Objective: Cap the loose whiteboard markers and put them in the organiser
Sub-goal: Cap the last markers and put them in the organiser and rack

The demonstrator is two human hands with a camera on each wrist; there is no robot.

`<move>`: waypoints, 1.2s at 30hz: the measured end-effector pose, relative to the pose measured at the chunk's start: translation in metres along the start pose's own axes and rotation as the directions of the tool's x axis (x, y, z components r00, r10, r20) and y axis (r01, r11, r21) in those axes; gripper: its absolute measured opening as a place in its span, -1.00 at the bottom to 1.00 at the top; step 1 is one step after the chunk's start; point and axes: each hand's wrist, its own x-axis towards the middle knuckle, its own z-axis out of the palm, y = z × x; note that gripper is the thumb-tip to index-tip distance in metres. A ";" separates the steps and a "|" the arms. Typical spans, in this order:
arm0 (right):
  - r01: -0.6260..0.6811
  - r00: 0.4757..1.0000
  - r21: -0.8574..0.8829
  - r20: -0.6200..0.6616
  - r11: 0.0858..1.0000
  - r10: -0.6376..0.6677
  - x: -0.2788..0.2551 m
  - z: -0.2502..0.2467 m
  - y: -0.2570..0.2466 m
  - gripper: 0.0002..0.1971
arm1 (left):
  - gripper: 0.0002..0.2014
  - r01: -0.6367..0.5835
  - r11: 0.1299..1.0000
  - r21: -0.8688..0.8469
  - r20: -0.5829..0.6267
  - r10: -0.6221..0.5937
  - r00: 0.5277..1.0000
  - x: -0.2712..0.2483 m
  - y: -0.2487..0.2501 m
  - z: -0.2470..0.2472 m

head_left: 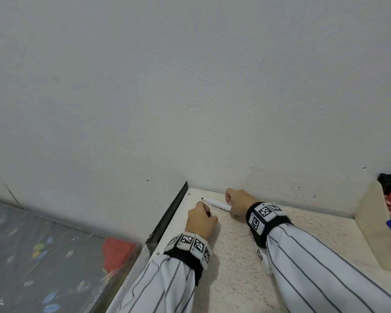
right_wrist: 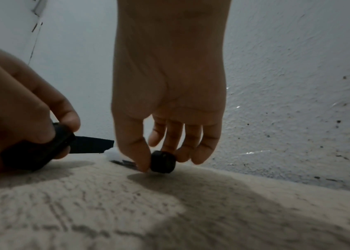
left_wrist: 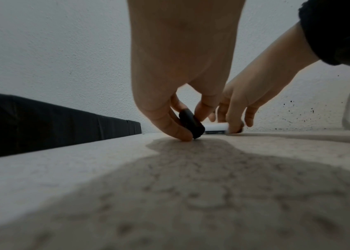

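Now left hand [head_left: 201,219] fingers pinch black cap [left_wrist: 191,124]; right hand [head_left: 237,203] grips marker [head_left: 217,204].

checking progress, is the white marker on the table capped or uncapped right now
Uncapped. The white marker shows its bare dark tip, while the left hand pinches the black cap apart from it. The right hand grips the marker's rear end.

Wall [head_left: 280,181] close behind (organiser [head_left: 370,224] rightward)

No legible text or labels anywhere
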 end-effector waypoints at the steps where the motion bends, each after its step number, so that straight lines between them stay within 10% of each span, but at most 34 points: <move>1: -0.019 0.999 -0.020 0.036 1.000 0.019 -0.003 -0.002 0.000 -0.72 | -0.83 -0.009 1.000 -0.011 -0.002 0.009 1.000 0.000 -0.001 0.000; 19: 0.071 0.996 -0.003 -0.052 0.997 -0.071 -0.105 -0.019 0.075 -0.72 | -0.76 -0.164 0.927 -0.337 0.023 0.182 0.983 -0.018 0.023 0.004; 36: 0.122 0.951 0.068 -0.295 0.990 -0.097 -0.164 -0.018 0.093 -0.77 | -0.91 0.104 0.725 -0.680 0.322 0.168 0.932 -0.070 0.070 0.022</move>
